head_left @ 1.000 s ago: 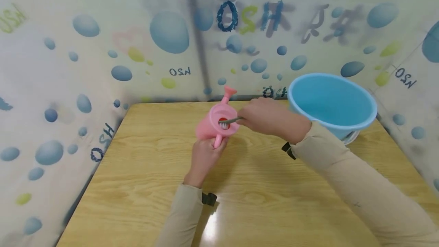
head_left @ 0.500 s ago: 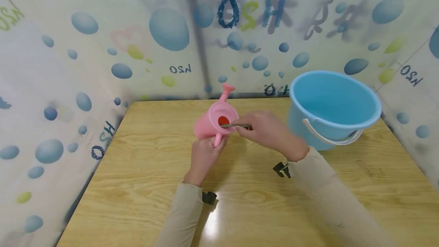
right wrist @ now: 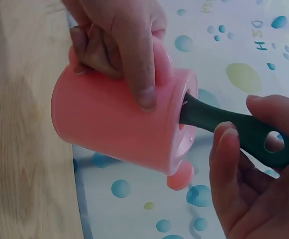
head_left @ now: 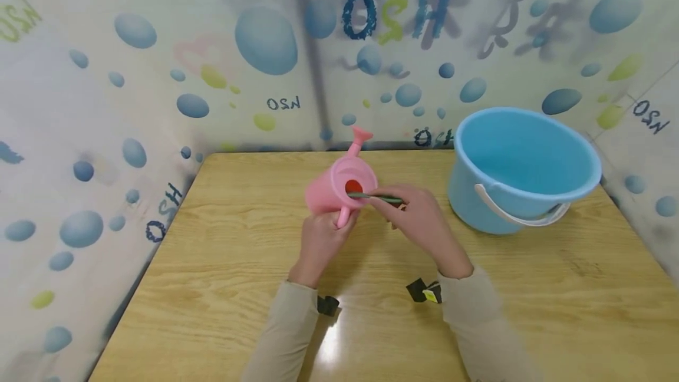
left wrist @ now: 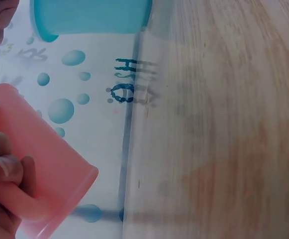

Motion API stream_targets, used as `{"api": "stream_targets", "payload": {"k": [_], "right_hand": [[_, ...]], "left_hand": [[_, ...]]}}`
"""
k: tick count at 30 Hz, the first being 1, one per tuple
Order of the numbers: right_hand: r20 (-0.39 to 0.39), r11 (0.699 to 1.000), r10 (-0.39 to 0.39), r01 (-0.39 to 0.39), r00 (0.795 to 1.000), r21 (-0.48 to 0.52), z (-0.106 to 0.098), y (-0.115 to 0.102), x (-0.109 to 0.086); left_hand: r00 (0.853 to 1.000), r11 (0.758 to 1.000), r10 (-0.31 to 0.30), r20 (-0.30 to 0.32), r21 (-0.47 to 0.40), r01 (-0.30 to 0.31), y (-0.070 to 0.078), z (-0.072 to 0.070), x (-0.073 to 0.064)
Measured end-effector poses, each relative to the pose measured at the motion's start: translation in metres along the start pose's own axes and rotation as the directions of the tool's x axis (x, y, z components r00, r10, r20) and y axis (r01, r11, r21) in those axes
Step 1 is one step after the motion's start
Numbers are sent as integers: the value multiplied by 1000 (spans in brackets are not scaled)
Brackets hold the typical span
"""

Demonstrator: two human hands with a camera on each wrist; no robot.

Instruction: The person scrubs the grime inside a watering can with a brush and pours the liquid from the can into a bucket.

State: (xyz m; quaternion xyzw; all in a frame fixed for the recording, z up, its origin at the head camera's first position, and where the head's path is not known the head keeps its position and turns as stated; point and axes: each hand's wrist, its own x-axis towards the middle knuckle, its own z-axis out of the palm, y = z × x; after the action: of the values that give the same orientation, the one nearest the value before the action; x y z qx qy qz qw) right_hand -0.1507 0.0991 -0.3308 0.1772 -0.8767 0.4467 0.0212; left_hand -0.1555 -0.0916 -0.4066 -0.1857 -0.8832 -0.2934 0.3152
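Note:
A pink watering can (head_left: 322,194) is held tilted above the table, its open top toward the right. My left hand (head_left: 325,243) grips it by the handle, as the right wrist view also shows. From the right, my right hand (head_left: 424,220) pinches the dark green handle of a brush (right wrist: 211,117) between thumb and fingers. The brush's head is inside the can's opening and hidden. Something red shows within the can in the head view.
A light blue bucket (head_left: 467,202) with a white handle (head_left: 509,217) stands at the back right of the wooden table (head_left: 223,240). A patterned wall covering (head_left: 265,40) rises behind the table's far edge.
The right hand and forearm have come down and turned, and the brush's white bristles, visible a second ago, are now hidden in the can. The left hand keeps its hold.

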Motion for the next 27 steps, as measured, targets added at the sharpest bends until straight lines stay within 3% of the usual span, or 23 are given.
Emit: {"api": "stream_targets", "payload": {"k": [6, 13, 17, 22, 27], "right_hand": [[-89, 998, 63, -61, 994, 22, 3, -4, -1], [-87, 997, 79, -76, 993, 34, 7, -8, 2], [-90, 997, 79, -76, 993, 31, 11, -5, 4], [-62, 997, 67, -68, 996, -20, 16, -1, 8], [-73, 993, 117, -116, 990, 21, 10, -1, 9]], "left_hand": [[999, 999, -37, 5, -17, 37, 3, 1, 1], [998, 998, 50, -38, 30, -48, 3, 1, 1], [995, 995, 94, -29, 44, -93, 5, 1, 1], [993, 992, 119, -12, 37, -119, 6, 5, 0], [994, 994, 108, -10, 35, -108, 3, 9, -1]]}}
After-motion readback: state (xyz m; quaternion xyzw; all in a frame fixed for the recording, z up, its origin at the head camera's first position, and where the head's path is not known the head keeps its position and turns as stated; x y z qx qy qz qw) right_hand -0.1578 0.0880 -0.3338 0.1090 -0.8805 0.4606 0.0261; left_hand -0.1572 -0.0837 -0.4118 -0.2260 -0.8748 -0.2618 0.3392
